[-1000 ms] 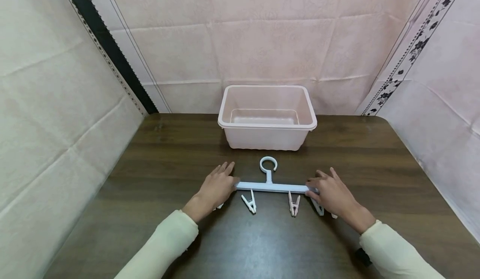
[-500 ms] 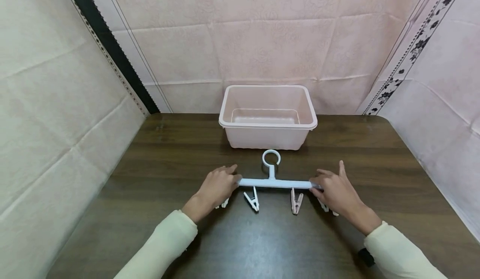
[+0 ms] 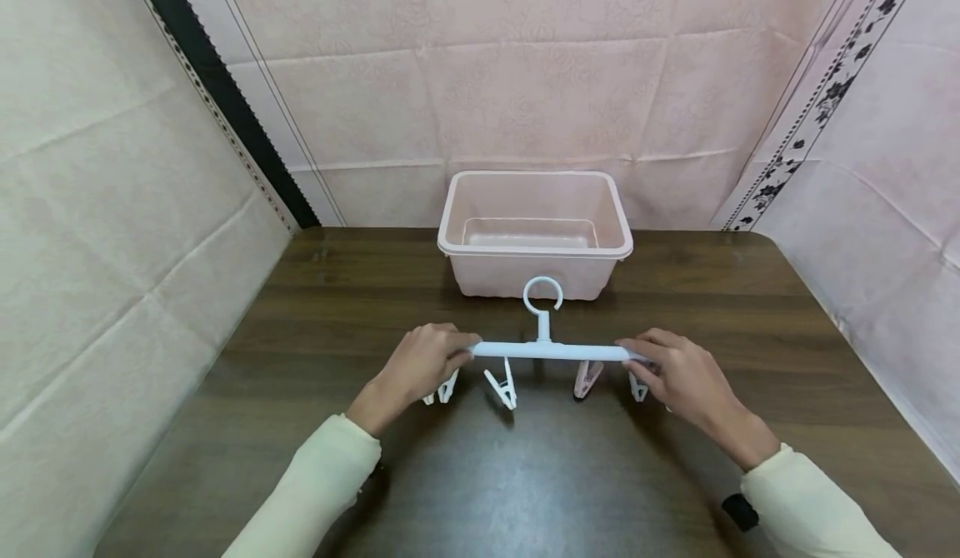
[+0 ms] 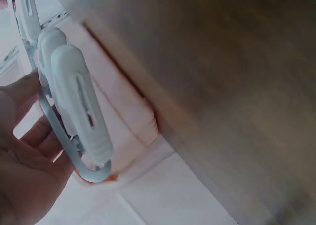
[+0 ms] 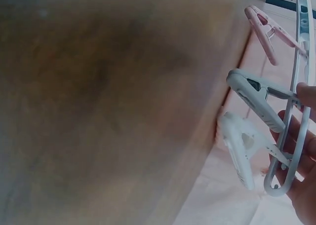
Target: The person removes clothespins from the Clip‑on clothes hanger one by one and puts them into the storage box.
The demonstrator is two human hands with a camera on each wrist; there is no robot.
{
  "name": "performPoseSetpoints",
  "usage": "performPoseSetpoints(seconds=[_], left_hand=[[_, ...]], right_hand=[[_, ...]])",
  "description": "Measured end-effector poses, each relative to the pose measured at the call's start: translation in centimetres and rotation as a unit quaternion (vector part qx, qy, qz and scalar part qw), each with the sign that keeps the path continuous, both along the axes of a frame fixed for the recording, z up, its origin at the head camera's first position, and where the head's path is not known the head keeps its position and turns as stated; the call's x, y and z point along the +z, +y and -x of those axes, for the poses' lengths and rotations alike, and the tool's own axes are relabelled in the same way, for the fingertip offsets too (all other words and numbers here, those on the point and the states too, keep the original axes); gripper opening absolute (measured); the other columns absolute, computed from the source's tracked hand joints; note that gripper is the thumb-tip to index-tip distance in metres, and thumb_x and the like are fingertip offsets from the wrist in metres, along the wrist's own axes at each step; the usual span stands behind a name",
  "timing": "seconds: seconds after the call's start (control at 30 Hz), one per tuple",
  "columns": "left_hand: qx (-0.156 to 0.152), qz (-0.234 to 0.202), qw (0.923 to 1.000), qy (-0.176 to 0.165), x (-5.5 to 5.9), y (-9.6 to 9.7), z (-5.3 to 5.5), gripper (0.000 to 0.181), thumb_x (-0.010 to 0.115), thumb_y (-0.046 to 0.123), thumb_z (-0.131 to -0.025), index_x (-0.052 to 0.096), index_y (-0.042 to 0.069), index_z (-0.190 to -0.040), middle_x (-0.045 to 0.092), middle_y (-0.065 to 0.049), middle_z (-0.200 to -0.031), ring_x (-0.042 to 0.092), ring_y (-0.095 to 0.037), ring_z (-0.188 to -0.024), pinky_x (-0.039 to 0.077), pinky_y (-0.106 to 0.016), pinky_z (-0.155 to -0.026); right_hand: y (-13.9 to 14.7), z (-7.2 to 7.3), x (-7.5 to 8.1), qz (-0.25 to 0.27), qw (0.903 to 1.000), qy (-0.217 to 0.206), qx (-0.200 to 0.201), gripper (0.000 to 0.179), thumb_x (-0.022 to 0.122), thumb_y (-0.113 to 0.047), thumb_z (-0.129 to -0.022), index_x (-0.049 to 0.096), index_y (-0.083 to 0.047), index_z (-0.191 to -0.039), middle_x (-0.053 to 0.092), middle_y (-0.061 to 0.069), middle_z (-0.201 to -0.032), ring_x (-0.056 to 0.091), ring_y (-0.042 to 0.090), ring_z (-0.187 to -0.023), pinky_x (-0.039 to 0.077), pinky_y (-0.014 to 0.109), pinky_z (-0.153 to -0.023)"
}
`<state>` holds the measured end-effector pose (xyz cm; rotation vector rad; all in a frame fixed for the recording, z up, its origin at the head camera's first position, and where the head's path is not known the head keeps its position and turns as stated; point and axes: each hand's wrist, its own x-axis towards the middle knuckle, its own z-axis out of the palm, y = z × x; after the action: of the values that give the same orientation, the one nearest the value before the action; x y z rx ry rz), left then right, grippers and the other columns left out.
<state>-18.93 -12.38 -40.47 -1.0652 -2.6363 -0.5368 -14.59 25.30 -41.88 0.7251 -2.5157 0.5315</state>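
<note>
A pale blue plastic clip hanger (image 3: 551,351) spans the space between the two hands in the head view, its round hook (image 3: 543,291) pointing up. The left hand (image 3: 420,366) grips one end of the bar; the right hand (image 3: 686,379) pinches the other with thumb and fingers. Clips hang below the bar, among them a white clip (image 3: 503,386) and a pink clip (image 3: 587,379). From the left wrist, pale clips (image 4: 79,96) hang close by the palm. The right wrist view shows a grey clip (image 5: 256,96) and a white clip (image 5: 242,148) near the fingers.
Behind the hanger, a light pink plastic basin (image 3: 536,276) stands at the back of the dark wooden table (image 3: 360,291); the hook overlaps its front wall in the head view. Pale patterned cloth (image 3: 555,100) covers the walls at the back and both sides.
Both hands have raised the hanger from near the table. Its bar and hook sit higher in the head view, and the clips now dangle beneath. The basin has stayed put.
</note>
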Motion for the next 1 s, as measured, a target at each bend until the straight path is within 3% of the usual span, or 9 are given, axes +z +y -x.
performPoseSetpoints(seconds=[0.2,0.3,0.5,0.8,1.0], left_hand=[[-0.025,-0.038,0.9979,-0.047,1.3,-0.7,0.4,0.027,0.076,0.01,-0.09,0.075,0.009,-0.117,0.07,-0.002,-0.09,0.057,-0.01,-0.067,0.048,-0.029,-0.061],[-0.033,-0.055,0.9953,-0.072,2.0,-0.8,0.6,0.028,0.075,0.007,-0.09,0.074,0.006,-0.118,0.072,-0.004,-0.096,0.059,-0.009,-0.072,0.048,-0.027,-0.064],[-0.043,-0.045,0.9925,-0.105,3.2,-0.7,0.8,0.03,0.071,0.005,-0.093,0.072,0.007,-0.123,0.073,-0.004,-0.106,0.061,-0.01,-0.08,0.049,-0.028,-0.068],[-0.067,-0.045,0.9931,-0.085,3.9,-0.6,0.8,0.029,0.069,0.014,-0.097,0.072,0.013,-0.126,0.073,0.002,-0.099,0.057,-0.009,-0.075,0.048,-0.03,-0.068],[-0.058,-0.064,0.9946,-0.058,4.0,-0.6,0.7,0.027,0.071,0.016,-0.095,0.074,0.011,-0.122,0.074,0.0,-0.096,0.061,-0.007,-0.075,0.049,-0.031,-0.068]], right_hand=[[-0.2,0.0,1.1,0.033,0.9994,0.001,0.005,0.032,0.086,-0.004,-0.075,0.078,-0.006,-0.106,0.069,0.001,-0.092,0.047,0.007,-0.06,0.04,0.026,-0.051],[-0.5,0.1,2.0,0.047,0.9989,0.003,0.002,0.032,0.087,-0.002,-0.074,0.078,-0.006,-0.105,0.07,0.001,-0.092,0.051,0.011,-0.066,0.042,0.032,-0.056],[-0.7,0.2,3.8,0.059,0.998,0.022,0.001,0.032,0.087,0.0,-0.072,0.078,-0.002,-0.102,0.07,0.006,-0.091,0.058,0.021,-0.075,0.042,0.044,-0.07],[-1.2,0.5,4.5,0.088,0.9953,0.039,-0.003,0.034,0.087,0.002,-0.071,0.078,-0.002,-0.104,0.07,0.006,-0.09,0.059,0.024,-0.08,0.039,0.052,-0.081],[-1.3,0.5,4.7,0.089,0.9936,0.069,0.002,0.039,0.088,0.001,-0.07,0.078,-0.004,-0.107,0.069,0.007,-0.091,0.059,0.029,-0.088,0.039,0.053,-0.082]])
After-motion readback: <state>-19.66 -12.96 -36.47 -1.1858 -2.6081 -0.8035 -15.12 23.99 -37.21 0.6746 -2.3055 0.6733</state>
